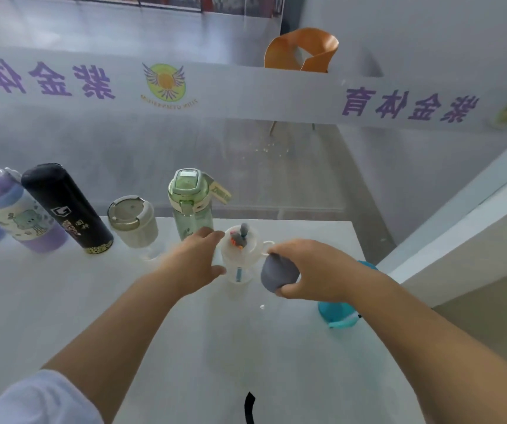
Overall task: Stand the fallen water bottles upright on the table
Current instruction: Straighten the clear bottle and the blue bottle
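Note:
A clear plastic bottle (240, 255) with a small grey figure on its lid stands upright mid-table. My left hand (198, 260) touches its left side, fingers curved around it. My right hand (310, 270) is just right of it and grips a grey rounded object (278, 275), apparently a cap. A teal bottle (336, 312) sits under my right forearm, mostly hidden. Along the back stand a green bottle (189, 203), a white cup with lid (132, 221), a black flask (65, 208) and a purple cartoon bottle (16, 209).
The white table (184, 347) ends just behind the green bottle and at the right beside the teal bottle. A glass partition with purple lettering rises behind it, and an orange chair (302, 50) stands beyond. A black strap (249, 407) hangs at the near edge.

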`<action>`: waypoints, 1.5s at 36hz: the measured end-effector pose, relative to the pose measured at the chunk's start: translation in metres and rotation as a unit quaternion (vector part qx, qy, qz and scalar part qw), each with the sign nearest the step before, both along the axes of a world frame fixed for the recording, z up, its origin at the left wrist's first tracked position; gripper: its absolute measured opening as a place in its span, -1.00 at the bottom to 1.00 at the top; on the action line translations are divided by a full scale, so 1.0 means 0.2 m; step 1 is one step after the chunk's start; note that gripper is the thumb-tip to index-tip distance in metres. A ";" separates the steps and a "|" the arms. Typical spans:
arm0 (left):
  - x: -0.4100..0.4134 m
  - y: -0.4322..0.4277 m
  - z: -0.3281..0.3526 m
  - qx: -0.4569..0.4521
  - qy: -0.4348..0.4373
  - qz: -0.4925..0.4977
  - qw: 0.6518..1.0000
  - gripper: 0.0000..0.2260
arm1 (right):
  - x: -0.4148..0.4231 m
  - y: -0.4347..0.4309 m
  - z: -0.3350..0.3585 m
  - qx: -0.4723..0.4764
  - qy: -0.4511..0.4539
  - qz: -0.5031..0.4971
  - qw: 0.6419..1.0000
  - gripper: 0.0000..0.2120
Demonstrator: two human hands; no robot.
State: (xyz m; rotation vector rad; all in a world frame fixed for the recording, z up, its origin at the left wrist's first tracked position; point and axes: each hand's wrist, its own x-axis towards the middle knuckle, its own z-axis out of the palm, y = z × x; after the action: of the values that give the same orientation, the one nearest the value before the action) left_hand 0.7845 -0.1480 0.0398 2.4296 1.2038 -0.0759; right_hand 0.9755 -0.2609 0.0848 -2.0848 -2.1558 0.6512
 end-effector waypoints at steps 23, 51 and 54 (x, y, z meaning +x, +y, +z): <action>0.41 0.12 -0.19 -0.054 -0.129 0.110 0.984 -0.51 | 0.49 0.15 -0.03 0.034 -0.043 -0.114 0.992 -0.55; 0.49 0.18 -0.19 -0.046 -0.136 0.121 0.982 -0.46 | 0.54 0.30 -0.07 0.031 -0.031 -0.131 0.990 -0.47; 0.49 0.18 -0.18 -0.045 -0.133 0.123 0.982 -0.45 | 0.54 0.31 -0.06 0.019 -0.037 -0.128 0.991 -0.41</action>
State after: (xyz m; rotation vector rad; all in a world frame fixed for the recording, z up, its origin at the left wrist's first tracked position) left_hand 0.8823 -0.1124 0.0036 2.1147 1.3321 0.2529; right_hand 1.0826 -0.1998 0.0720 -2.3444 -1.8695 0.5101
